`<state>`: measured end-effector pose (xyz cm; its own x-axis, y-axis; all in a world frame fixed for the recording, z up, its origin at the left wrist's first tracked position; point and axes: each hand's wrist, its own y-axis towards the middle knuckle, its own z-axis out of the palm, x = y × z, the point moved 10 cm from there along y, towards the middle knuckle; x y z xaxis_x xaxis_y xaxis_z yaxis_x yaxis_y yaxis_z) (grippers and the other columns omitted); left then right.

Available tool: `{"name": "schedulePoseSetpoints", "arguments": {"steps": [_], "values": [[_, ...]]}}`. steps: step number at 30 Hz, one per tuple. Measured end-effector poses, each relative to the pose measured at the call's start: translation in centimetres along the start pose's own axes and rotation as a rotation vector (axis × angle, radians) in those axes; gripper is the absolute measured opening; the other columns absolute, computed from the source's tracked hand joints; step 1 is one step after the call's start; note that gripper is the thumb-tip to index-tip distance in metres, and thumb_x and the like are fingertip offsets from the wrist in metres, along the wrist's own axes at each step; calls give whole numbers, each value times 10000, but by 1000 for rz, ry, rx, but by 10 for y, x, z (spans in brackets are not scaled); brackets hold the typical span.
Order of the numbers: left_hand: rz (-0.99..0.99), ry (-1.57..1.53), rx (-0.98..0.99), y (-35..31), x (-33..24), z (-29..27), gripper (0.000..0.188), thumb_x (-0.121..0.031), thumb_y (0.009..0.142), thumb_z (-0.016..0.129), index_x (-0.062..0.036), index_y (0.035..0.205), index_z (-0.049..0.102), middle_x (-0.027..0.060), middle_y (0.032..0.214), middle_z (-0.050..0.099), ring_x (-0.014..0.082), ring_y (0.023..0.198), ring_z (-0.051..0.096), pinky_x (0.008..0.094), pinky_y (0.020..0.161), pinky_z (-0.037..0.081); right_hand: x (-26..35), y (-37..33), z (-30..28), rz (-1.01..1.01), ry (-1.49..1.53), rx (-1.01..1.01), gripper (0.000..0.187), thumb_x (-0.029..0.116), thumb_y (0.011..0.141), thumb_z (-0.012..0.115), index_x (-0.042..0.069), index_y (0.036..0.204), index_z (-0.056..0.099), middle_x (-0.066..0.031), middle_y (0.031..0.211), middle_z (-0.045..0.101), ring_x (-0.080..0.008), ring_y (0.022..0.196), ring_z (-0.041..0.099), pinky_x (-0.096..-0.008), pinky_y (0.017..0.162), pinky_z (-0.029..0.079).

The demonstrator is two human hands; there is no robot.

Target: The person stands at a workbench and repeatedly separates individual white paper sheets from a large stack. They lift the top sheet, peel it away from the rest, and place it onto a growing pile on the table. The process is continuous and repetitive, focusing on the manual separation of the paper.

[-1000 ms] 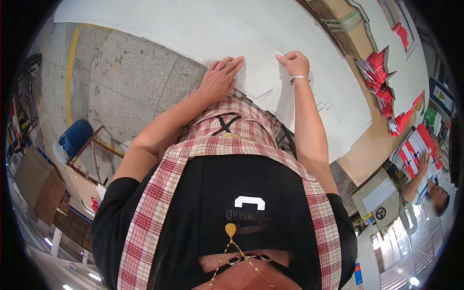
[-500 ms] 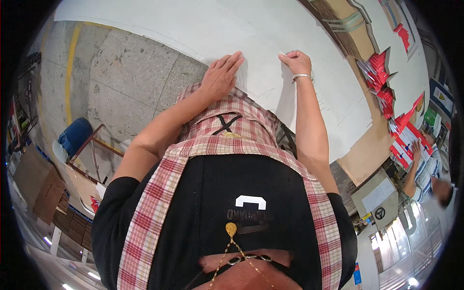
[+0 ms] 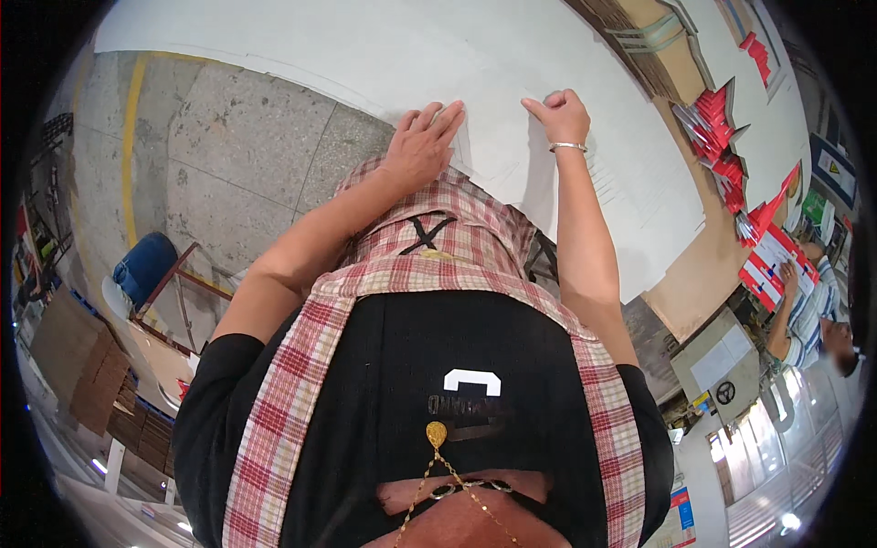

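A broad white sheet-like surface (image 3: 365,46) spreads in front of me, with faint lines and scuffs on it. My left hand (image 3: 425,137) rests palm down at its near edge, fingers stretched out and lying close together. To the right, my right hand (image 3: 559,117) is over the white surface with its fingers curled in and the thumb pointing left. Whatever these fingers hold, if anything, is too small or pale to make out. A bracelet circles the right wrist, and a shadow falls beside that forearm.
Red-and-white printed pieces (image 3: 717,137) lie in piles along the right side. Stacked brown boards (image 3: 630,50) sit at the far right. Another person (image 3: 804,310) handles a red-and-white sheet there. On the left are a concrete floor (image 3: 247,137) and a blue container (image 3: 144,267).
My right hand has turned slightly, its thumb now standing further from the curled fingers. The left hand has barely shifted. At the right, the other person's hand has moved a little over the printed sheet.
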<state>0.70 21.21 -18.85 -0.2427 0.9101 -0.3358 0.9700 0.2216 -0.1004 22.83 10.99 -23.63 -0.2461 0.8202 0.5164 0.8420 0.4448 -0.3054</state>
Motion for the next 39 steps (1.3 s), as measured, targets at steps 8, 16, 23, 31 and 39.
{"name": "schedulePoseSetpoints", "arguments": {"steps": [8, 16, 23, 31, 39], "values": [[-7, 5, 18, 3, -1, 4, 622, -288, 809, 613, -59, 1351, 413, 29, 1468, 305, 241, 1258, 352, 422, 1002, 324, -3, 0, 7, 52, 15, 36, 449, 414, 522, 859, 74, 602, 578, -46, 601, 611, -193, 552, 568, -331, 553, 477], [-33, -8, 14, 2, 4, 9, 634, -314, 815, 604, -89, 1370, 398, 29, 1465, 312, 255, 1267, 350, 437, 1014, 310, -6, -1, 15, 32, 21, 40, 448, 418, 511, 863, 79, 594, 583, -67, 607, 613, -210, 556, 570, -341, 560, 477], [-49, 36, -42, -4, 29, -2, 644, -310, 792, 620, -132, 1373, 406, 58, 1436, 366, 325, 1260, 381, 496, 1004, 315, 31, 0, 31, 29, 52, -9, 422, 374, 508, 867, 75, 621, 592, -113, 690, 616, -290, 688, 588, -389, 650, 487], [-182, -3, -160, -23, 89, -35, 578, -281, 862, 589, -101, 1375, 393, 114, 1414, 380, 308, 1288, 365, 500, 1032, 300, -41, 12, -91, -336, -193, -390, 132, 126, 733, 599, 51, 824, 658, -142, 899, 636, -318, 906, 562, -448, 835, 426], [-1246, -2098, -69, -182, -13, 171, 163, -202, 910, 498, -60, 908, 578, 42, 911, 613, 195, 893, 584, 344, 810, 475, -146, 70, -169, -339, -444, -258, 399, -11, 677, 551, 71, 1054, 650, -155, 1070, 598, -328, 1036, 542, -396, 935, 422]]}}
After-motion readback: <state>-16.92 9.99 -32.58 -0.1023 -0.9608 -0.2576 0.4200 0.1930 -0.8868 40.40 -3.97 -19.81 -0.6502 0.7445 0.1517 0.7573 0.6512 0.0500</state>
